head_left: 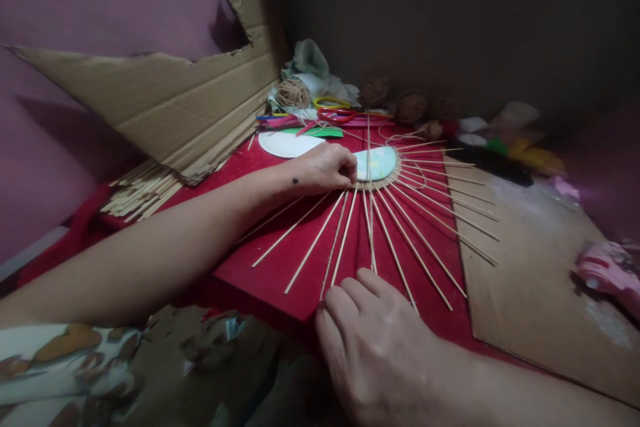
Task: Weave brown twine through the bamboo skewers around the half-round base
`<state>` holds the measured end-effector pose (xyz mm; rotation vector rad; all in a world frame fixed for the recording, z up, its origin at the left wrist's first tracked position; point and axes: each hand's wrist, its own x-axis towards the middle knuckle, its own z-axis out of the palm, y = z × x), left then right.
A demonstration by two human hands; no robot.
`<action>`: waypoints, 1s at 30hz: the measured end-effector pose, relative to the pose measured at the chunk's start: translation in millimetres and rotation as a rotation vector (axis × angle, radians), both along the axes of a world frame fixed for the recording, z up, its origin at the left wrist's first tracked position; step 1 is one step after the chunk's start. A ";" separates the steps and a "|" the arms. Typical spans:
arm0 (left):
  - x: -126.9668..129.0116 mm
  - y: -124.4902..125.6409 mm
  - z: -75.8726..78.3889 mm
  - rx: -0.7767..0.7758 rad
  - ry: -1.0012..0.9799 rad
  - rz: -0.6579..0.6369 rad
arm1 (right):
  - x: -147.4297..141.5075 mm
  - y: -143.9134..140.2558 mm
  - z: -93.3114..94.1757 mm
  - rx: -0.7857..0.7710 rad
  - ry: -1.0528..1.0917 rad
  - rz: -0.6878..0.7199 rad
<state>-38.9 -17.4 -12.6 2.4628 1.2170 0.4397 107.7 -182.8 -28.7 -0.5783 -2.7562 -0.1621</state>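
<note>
Sticks [395,227] fan loosely from disc [376,163]; left hand [325,169] pinches its rim, right hand [373,340] curled on stick ends. Tugging could scatter them.

Home craft corner is showing: red cloth [280,273] lying by purple wall [75,7], twine balls [293,93], cardboard scraps [165,100] cluttering

Red cloth [280,267], pale tan sticks [425,240], pink toy car [607,273], brown cardboard [165,107]

The left hand [327,168] pressed on the disc [376,163], whose thin sticks [400,240] fanned outward over the red cloth [280,267]. The right hand [373,340] rested at the sticks' near ends, fingers curled.
</note>
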 end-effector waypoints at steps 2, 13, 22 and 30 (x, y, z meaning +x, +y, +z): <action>-0.3 0.4 -0.3 0.008 0.000 -0.003 | -0.7 -1.4 2.2 0.039 0.000 0.029; -3.7 -0.9 -7.2 0.174 -0.026 -0.143 | 0.1 2.1 12.3 0.091 -0.159 0.142; -5.8 -7.2 -6.6 0.424 0.219 -0.454 | -2.0 -5.1 -0.8 0.158 -0.033 0.071; -9.1 -7.2 -9.8 0.561 0.331 -0.457 | -2.1 -12.7 -5.0 0.182 -0.021 0.020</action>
